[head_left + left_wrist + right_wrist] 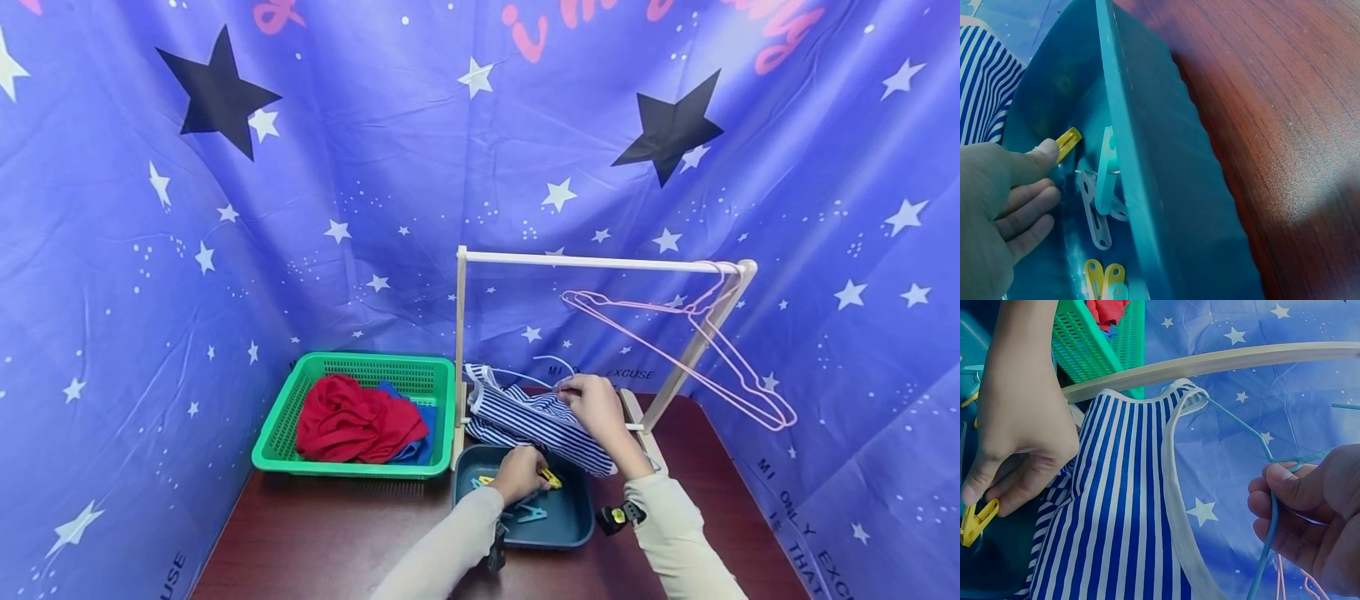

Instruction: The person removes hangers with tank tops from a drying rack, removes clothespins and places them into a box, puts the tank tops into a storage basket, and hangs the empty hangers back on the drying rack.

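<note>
My left hand [520,475] pinches a yellow clothespin [982,520] between thumb and finger, low over a dark blue-green bin [576,521]. More clothespins in yellow, teal and grey lie inside, such as the teal clothespin [532,513]. My right hand [596,408] grips a light blue hanger [1239,421] near the base of its hook. A blue-and-white striped sleeveless top [1124,487] hangs from the hanger, one shoulder strap over its arm. In the head view the lower part of the top drapes beside the bin's back edge.
A wooden rack [585,261] stands behind the bin. Pink hangers [678,358] hang at its right end. To the left, a green basket [352,469] holds a red cloth [352,421] and a blue cloth [423,433]. The table [315,533] is dark red wood.
</note>
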Motion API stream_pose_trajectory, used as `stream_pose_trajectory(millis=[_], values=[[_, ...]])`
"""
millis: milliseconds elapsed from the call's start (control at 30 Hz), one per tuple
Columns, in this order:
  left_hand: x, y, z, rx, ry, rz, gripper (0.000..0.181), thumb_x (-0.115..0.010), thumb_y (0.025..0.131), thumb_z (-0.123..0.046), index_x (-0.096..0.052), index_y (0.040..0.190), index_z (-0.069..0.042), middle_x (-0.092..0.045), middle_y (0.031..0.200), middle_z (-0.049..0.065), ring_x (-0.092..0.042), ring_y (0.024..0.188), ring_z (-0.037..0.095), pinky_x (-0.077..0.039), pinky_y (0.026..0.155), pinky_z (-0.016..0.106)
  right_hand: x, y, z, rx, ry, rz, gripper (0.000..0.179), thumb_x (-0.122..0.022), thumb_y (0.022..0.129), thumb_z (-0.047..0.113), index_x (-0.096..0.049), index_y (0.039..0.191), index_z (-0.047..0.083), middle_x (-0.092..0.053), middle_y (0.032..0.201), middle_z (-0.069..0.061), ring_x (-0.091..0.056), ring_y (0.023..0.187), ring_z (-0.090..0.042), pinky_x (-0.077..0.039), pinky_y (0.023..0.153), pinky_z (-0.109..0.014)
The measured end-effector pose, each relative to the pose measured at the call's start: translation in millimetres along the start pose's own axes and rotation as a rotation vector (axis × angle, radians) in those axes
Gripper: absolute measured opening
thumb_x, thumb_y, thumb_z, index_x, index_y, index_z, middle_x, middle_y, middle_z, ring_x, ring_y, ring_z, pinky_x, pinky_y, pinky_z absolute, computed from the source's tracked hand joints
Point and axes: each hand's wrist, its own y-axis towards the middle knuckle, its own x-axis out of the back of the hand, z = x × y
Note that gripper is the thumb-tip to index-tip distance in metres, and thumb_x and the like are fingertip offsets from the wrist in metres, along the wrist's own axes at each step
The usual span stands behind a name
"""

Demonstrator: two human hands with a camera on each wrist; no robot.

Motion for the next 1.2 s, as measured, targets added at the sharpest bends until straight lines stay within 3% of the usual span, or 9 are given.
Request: stream_pose_trajectory(millis=[467, 767, 1200], values=[[-11.1, 2.2, -1.3, 0.012, 0.187, 0.011, 0.017, -0.089, 0.077, -0.018, -0.076, 0.078, -0.008, -0.069, 0.069, -0.003, -0.058, 0.062, 0.009, -0.048, 0.059, 0.024, 1, 3.2, 1, -0.030, -0.026, 0.069, 0.006, -0.075, 0.088, 0.003, -0.080, 0.088, 0.003, -0.078, 0.088, -0.012, -0.073, 0.080, -0.029, -0.056, 0.067, -0.043], [-14.2, 0.8, 0.9, 0.024, 0.202, 0.036, 0.031, -0.089, 0.077, -0.017, -0.062, 0.062, -0.012, -0.042, 0.055, -0.009, -0.035, 0.054, 0.007, -0.032, 0.050, 0.024, -3, 1.4, -1, -0.027, -0.029, 0.070, 0.005, -0.076, 0.085, 0.003, -0.081, 0.088, 0.005, -0.078, 0.089, -0.011, -0.074, 0.084, -0.031, -0.057, 0.072, -0.047], [-15.5, -2.5, -2.8, 0.054, 0.214, 0.043, 0.031, -0.086, 0.079, -0.014, -0.061, 0.061, -0.012, -0.041, 0.055, -0.008, -0.034, 0.054, 0.008, -0.033, 0.050, 0.024, -4, 0.3, 1, -0.043, -0.026, 0.077, 0.005, -0.077, 0.086, 0.004, -0.081, 0.088, 0.007, -0.078, 0.088, -0.009, -0.072, 0.080, -0.025, -0.056, 0.067, -0.041]])
